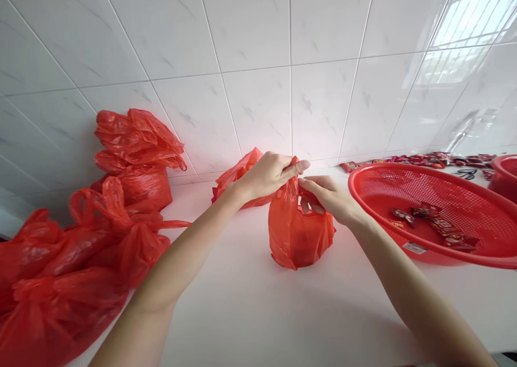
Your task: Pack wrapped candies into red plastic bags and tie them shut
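Note:
A red plastic bag (pixel 301 238) with something dark inside stands on the white table in front of me. My left hand (pixel 271 176) is closed round the gathered top of this bag, its thumb pointing right. Just to the right, my right hand (pixel 327 197) pinches the bag's upper part between thumb and fingers. The contents cannot be made out through the plastic. Behind my left hand, against the wall, lies another red plastic bag (pixel 246 168), partly hidden by that hand and forearm.
Several filled red bags (pixel 81 281) are heaped at the left, some stacked against the tiled wall (pixel 258 108). On the right stands a red perforated basket (pixel 404 181) holding several small wrapped packets (pixel 440 224). More packets (pixel 428 160) and black scissors (pixel 466 173) lie along the wall.

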The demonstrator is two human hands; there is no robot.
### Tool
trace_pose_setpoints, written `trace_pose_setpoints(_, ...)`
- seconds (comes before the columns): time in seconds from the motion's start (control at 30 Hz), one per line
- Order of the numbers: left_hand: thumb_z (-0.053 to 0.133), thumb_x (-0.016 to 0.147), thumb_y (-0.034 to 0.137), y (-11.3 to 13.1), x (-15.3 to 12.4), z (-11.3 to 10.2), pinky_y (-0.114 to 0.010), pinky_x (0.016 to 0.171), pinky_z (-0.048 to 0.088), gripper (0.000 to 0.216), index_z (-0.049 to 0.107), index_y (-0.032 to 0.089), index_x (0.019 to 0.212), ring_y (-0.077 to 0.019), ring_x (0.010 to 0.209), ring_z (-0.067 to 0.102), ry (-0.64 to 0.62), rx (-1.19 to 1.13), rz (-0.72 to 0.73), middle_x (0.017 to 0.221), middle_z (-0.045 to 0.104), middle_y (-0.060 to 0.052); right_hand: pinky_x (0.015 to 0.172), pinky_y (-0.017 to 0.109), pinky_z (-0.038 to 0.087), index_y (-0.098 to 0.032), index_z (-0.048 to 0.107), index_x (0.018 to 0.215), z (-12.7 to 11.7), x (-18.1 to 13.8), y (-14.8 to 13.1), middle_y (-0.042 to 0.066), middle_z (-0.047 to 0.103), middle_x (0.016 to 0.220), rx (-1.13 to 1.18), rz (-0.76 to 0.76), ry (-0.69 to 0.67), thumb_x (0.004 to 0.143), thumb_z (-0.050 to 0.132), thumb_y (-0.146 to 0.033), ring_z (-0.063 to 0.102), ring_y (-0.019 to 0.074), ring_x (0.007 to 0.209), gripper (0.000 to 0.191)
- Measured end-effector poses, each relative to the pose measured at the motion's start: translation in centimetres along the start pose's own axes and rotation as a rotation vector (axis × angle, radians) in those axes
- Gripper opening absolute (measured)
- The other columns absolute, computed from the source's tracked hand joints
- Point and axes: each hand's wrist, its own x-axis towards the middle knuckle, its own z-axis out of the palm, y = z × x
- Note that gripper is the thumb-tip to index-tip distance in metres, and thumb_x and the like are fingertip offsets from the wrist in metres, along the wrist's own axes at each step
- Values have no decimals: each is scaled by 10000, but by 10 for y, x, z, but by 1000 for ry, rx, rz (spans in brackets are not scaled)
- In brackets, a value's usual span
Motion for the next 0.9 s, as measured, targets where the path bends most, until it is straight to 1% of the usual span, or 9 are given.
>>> trace_pose_setpoints(0.07,415,966,659,-2,1,0,-279,581,383,626,338,204,543,-126,562,524,55,21,-15,566,531,1,489,227,351,-165,589,686,-3,-1,0,-4,593,597,-4,-29,-42,918,613,-406,390,58,462,336)
trace_pose_setpoints(0.13,432,956,664,-4,2,1,-282,547,341,620,338,206,548,-121,525,489,88,48,-55,552,520,6,500,229,352,-161,633,726,-5,-1,1,-4,603,656,-8,-65,-83,861,695,-400,411,62,502,281)
trace_pose_setpoints(0.23,538,907,659,-4,3,4,-279,513,289,534,454,210,631,-120,481,450,52,45,-149,512,471,39,484,236,337,-163,633,724,-2,1,4,-18,575,649,32,-94,-103,808,754,-484,374,55,490,354)
trace_pose_setpoints(0.33,618,868,635,-3,2,9,-272,515,302,436,547,214,782,-135,509,489,25,-29,-233,550,526,43,453,234,310,-165,610,716,4,3,7,-34,556,599,92,-81,-49,779,764,-561,318,44,455,429)
trace_pose_setpoints(0.47,497,955,593,-4,-2,12,-270,519,297,465,535,202,707,-117,523,456,6,-172,-153,587,514,27,415,220,224,-174,559,652,8,5,9,-41,543,545,122,-62,60,782,750,-576,299,36,423,464)
trace_pose_setpoints(0.63,481,985,470,-6,-13,9,-279,628,378,336,656,213,854,-154,697,529,-78,-128,-5,736,591,1,409,225,202,-166,565,610,5,8,10,-25,552,548,161,-40,123,744,777,-589,315,35,415,492)
trace_pose_setpoints(0.77,464,974,378,-6,-19,9,-307,730,422,306,666,203,826,-195,839,567,-176,-94,7,871,626,-35,426,236,260,-158,592,612,-2,9,9,-5,563,578,188,-26,96,756,767,-585,360,51,443,484)
trace_pose_setpoints(0.83,510,924,318,-6,-19,12,-303,704,412,218,664,206,817,-189,804,561,-192,-119,-21,852,616,-26,453,244,298,-155,607,617,-7,7,7,-10,534,560,163,-30,59,809,720,-553,386,67,469,457)
trace_pose_setpoints(0.9,547,847,246,-7,-19,15,-293,621,361,150,617,206,720,-162,688,508,-179,-142,-60,750,563,-1,489,246,328,-150,640,652,-12,5,4,-22,513,552,84,-48,6,815,718,-444,419,82,508,345)
